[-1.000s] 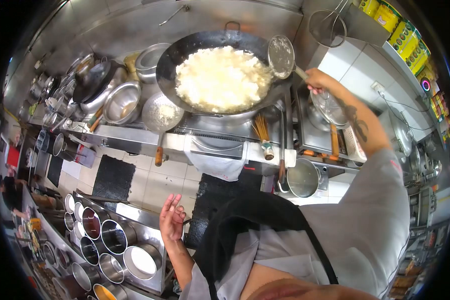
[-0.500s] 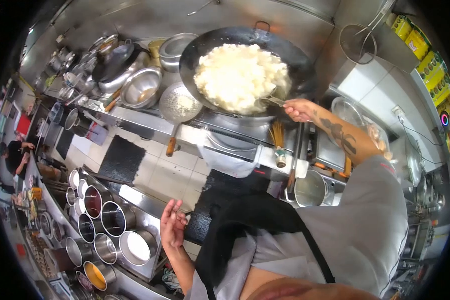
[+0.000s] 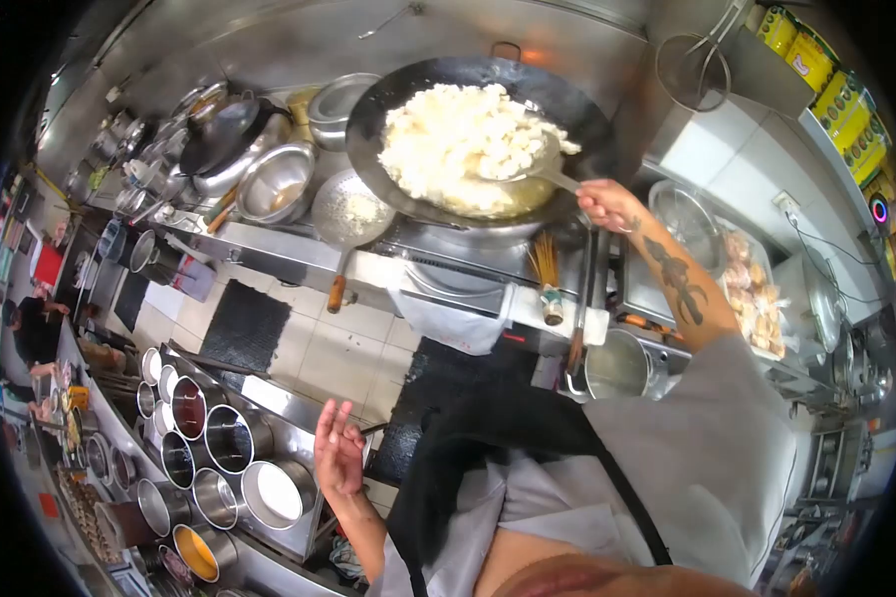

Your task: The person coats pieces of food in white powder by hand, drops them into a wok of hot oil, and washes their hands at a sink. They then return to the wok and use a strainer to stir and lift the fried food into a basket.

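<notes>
A large black wok (image 3: 368,134) on the stove holds a heap of pale, whitish lumps of food (image 3: 448,139) with some liquid at the near side. My right hand (image 3: 610,205) is closed around the handle of a metal ladle (image 3: 543,159), whose head lies against the right side of the heap; its exact shape is partly hidden. My left hand (image 3: 340,450) hangs in the air away from the stove, with fingers apart and nothing visible in it. Left of the wok, a perforated strainer (image 3: 351,211) with a wooden handle rests on the stove edge, bits of food in it.
Metal bowls (image 3: 275,182) and stacked pans stand left of the wok. A bamboo brush (image 3: 548,279) and a white cloth (image 3: 453,316) are on the front ledge. Several sauce pots (image 3: 231,438) line the counter at lower left. A wire strainer (image 3: 692,72) hangs at upper right. Another person (image 3: 38,333) stands far left.
The ladle has come up and shifted right through the food, showing more of its head, and the heap has changed shape. My left hand has barely moved. The whole view has shifted slightly.
</notes>
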Action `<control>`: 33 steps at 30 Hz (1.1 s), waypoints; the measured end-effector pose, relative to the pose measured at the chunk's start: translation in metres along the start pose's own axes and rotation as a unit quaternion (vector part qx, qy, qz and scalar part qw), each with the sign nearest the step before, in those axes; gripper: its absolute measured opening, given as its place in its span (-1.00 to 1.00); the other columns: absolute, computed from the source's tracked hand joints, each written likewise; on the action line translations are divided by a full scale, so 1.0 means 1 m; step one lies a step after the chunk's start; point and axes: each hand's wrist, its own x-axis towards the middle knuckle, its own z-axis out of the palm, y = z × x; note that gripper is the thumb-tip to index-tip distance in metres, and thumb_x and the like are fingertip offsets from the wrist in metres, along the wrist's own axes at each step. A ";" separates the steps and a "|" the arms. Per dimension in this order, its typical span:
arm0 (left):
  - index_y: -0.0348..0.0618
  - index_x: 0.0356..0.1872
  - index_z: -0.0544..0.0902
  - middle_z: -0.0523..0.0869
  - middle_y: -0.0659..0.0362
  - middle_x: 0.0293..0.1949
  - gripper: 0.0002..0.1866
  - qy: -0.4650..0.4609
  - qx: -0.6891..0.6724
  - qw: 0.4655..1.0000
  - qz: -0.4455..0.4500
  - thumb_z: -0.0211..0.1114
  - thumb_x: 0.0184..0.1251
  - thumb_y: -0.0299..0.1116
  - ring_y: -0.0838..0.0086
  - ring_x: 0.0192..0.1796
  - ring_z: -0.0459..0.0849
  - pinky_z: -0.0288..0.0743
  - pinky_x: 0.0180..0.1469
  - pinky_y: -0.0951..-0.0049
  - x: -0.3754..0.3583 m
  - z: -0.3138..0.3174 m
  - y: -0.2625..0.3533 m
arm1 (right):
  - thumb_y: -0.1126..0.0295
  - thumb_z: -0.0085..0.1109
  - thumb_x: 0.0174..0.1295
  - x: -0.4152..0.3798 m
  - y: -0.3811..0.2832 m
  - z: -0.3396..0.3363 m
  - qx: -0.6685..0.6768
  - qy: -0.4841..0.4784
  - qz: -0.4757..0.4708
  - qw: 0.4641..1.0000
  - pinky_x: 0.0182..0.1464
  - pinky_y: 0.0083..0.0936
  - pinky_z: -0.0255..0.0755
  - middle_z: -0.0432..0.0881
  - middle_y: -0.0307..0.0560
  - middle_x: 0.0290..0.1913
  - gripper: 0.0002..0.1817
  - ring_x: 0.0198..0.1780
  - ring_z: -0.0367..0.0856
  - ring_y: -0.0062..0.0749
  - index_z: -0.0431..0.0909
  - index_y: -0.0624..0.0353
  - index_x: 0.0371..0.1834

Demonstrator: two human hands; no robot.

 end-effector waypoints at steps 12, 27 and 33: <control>-0.35 0.36 0.20 0.33 -0.16 0.29 -0.30 -0.125 0.046 0.990 -0.051 0.28 0.23 -0.36 0.46 -0.19 0.49 0.45 -0.21 0.56 0.051 0.024 0.016 | 0.48 -0.05 0.22 -0.083 -0.004 0.008 -0.165 0.168 -0.065 0.970 -0.81 -0.65 0.04 0.43 -0.32 -0.66 -0.96 -0.79 0.33 -0.65 0.42 0.12 -0.34; -0.30 0.35 0.24 0.30 -0.15 0.31 -0.35 -0.112 0.079 0.987 -0.079 0.25 0.25 -0.39 0.47 -0.22 0.49 0.45 -0.24 0.56 0.055 0.020 0.027 | 0.49 -0.07 0.27 -0.142 0.026 0.031 -0.113 0.199 -0.082 0.970 -0.80 -0.68 0.08 0.38 -0.34 -0.65 -0.74 -0.80 0.27 -0.67 0.42 0.14 0.03; -0.32 0.35 0.23 0.30 -0.15 0.31 -0.34 -0.102 0.066 0.989 -0.080 0.26 0.25 -0.37 0.48 -0.20 0.48 0.45 -0.22 0.56 0.051 0.013 0.025 | 0.46 -0.04 0.34 -0.119 0.091 0.024 0.087 0.143 -0.107 0.980 -0.80 -0.67 0.10 0.36 -0.33 -0.62 -0.70 -0.78 0.24 -0.65 0.36 0.12 0.12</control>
